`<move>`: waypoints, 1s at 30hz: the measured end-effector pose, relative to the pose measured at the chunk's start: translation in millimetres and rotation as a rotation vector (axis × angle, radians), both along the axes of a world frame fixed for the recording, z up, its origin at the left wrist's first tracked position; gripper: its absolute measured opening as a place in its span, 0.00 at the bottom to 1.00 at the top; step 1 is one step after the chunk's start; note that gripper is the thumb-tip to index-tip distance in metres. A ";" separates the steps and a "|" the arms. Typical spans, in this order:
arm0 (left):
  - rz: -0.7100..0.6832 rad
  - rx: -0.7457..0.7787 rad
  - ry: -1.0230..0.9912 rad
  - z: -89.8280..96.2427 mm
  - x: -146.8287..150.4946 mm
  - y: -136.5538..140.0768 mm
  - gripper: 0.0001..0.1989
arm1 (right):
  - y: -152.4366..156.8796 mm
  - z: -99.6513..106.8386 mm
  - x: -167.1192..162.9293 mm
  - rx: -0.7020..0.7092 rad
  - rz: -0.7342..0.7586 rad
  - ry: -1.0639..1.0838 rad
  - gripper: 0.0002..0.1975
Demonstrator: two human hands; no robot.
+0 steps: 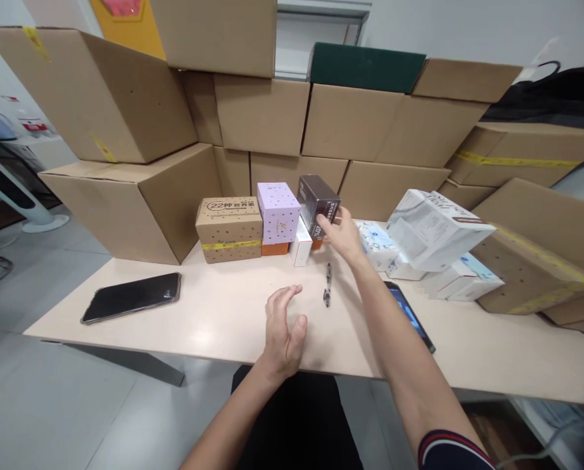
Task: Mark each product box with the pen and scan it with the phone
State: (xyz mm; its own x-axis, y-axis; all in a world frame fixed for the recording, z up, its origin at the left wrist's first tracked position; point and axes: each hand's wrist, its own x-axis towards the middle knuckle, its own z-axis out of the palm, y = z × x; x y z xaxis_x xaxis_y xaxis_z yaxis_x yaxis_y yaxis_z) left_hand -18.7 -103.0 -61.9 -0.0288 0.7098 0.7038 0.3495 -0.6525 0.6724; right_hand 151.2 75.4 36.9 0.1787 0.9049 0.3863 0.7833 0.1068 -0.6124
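My right hand [341, 234] grips a dark brown box [316, 202] at its right side, thumb on the front face and fingers along the edge. That box sits above a slim white box [302, 245] and an orange box [317, 243], partly hidden by my hand. To its left, a lilac box [278, 215] rests on another orange box [275, 249], beside a brown speckled carton [230, 228]. My left hand [285, 329] hovers near the table's front edge, fingers extended and holding nothing. A pen [328, 285] lies between my hands.
A black phone [132, 298] lies at the table's [213, 313] left; another phone [409, 316] is partly behind my right forearm. White boxes [434, 228] and tissue-like packs [376, 245] stand at the right. Large cardboard boxes [265, 117] wall off the back and both sides.
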 end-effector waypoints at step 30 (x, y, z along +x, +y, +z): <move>0.111 -0.095 -0.158 -2.6 1.5 2.1 0.20 | -159.6 -3.4 71.2 0.298 -0.150 -0.332 0.28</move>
State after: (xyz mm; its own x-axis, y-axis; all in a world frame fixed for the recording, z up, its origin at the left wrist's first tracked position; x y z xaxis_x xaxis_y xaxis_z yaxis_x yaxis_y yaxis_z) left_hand -17.2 -100.9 -64.5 -0.2151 0.7592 0.6142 0.3007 -0.5469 0.7813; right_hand 222.4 -84.3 33.5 0.1216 0.7196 0.6836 0.9518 0.1108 -0.2859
